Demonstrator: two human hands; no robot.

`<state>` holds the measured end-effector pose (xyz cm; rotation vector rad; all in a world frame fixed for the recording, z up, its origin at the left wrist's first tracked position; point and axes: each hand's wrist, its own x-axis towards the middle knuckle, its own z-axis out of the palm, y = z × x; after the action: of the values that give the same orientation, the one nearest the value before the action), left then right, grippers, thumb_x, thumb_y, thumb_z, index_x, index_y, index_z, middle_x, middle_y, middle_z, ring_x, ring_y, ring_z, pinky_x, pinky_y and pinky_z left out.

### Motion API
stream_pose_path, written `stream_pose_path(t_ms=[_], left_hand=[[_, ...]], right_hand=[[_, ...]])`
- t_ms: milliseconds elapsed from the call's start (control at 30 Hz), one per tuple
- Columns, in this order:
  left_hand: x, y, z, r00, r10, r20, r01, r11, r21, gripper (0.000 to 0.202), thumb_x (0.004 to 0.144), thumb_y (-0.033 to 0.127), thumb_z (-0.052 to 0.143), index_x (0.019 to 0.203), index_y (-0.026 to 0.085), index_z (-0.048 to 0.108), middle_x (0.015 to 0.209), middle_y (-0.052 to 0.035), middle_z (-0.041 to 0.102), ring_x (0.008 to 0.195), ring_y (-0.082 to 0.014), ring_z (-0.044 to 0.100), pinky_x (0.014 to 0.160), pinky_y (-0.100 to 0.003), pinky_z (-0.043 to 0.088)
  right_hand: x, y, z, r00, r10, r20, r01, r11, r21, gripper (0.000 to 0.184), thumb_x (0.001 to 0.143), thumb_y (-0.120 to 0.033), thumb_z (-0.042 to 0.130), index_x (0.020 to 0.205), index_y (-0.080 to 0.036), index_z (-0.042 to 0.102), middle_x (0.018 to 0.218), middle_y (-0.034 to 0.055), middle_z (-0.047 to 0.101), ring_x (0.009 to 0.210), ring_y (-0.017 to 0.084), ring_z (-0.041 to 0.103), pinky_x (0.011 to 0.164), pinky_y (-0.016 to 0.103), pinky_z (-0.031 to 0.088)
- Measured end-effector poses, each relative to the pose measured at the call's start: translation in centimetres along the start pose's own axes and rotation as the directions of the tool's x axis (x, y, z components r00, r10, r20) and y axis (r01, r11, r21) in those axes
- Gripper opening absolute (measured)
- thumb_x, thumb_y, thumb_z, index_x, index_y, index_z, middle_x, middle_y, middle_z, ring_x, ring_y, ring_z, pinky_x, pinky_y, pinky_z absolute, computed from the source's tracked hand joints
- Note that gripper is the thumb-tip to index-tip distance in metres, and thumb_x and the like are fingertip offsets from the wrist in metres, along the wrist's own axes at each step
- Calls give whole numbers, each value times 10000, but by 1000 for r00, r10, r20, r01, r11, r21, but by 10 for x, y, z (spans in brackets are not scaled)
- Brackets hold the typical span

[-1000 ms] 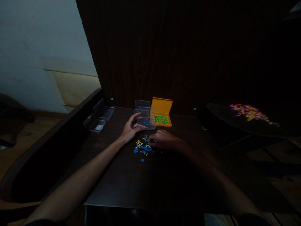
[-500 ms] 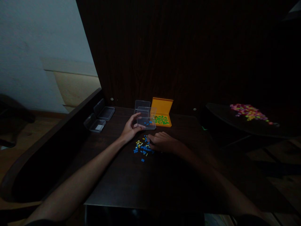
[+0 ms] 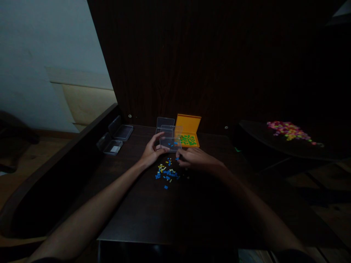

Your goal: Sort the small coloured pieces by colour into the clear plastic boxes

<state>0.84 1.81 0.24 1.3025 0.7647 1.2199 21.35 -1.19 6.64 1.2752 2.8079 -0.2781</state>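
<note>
Apparently the step in hand is putting blue bricks into a box. Leftmost, two clear cases stand with lids raised on the table. Next, the left hand has its grip cupped round the left end of a hinged clear box, which holds a few blue bricks. That box's long axis runs left to right, its mouth upward, its lid raised on the far side. Nearer the person lie mixed loose bricks. By the box's near right corner, the right hand seems to pinch a single blue brick, too small to tell its long axis. The next move probably calls for lifting it over the front wall and letting go.
</note>
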Motion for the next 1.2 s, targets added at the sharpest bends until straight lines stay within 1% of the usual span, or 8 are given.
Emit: stream_pose_path(t_ms=[100,233,400,600,767,933,1033,1200], left_hand=[[-3,3,5,1000,-6,25,6,1000,0,696,643,138,721,1274,253,450,1291,-102,471,786,-142,674,823,-361,539],[-8,6,14,997,-8,79,9,1000,-12,689,655,151,721,1280,253,449,1311,-112,454,786,-133,672,806,-339,539],[-12,5,20,992,-32,124,35,999,-20,714,669,159,714,1313,256,422,1316,-115,452,816,-144,668,792,-331,546],[-14,4,23,986,-32,165,38,999,-33,730,682,172,719,1337,262,409,1321,-119,471,820,-147,663,801,-342,548],[-14,6,23,985,-50,168,58,997,-43,743,680,177,724,1344,256,401,1324,-120,466,809,-138,662,789,-317,546],[-13,6,22,987,-29,156,34,999,-29,736,680,160,711,1344,252,407,1319,-126,456,800,-135,664,796,-335,548],[-12,6,21,989,-22,147,24,1000,-13,736,681,145,698,1348,250,406,1315,-130,453,807,-148,668,810,-364,549],[-11,6,18,991,-13,135,15,1000,-15,727,681,146,699,1342,250,414,1328,-132,448,821,-160,672,834,-388,544]], right_hand=[[-4,9,-11,997,42,-69,-42,999,2,226,890,-313,469,1047,-170,546,871,55,627,710,153,540,638,254,320],[-5,16,-14,990,114,-86,-115,993,-9,222,897,-308,470,1037,-153,545,840,63,625,695,158,539,627,257,326],[-3,19,-12,992,120,-46,-117,990,78,221,875,-294,508,1029,-146,563,931,90,636,803,185,570,688,268,375],[-2,23,-13,987,161,1,-160,975,154,222,850,-274,521,1018,-147,592,873,70,632,727,165,552,634,254,373],[-3,24,-15,989,144,-28,-138,978,157,218,820,-273,571,994,-161,637,889,64,649,764,175,563,643,254,373],[-6,24,-23,990,120,-70,-110,985,133,219,835,-255,575,1004,-169,684,754,26,651,636,123,536,609,232,341],[-7,23,-26,992,94,-88,-84,990,112,225,853,-224,535,991,-175,706,726,24,666,601,113,529,598,229,333],[-6,19,-25,997,63,-54,-61,997,47,284,830,-174,493,966,-227,736,829,32,722,685,145,596,634,239,368]])
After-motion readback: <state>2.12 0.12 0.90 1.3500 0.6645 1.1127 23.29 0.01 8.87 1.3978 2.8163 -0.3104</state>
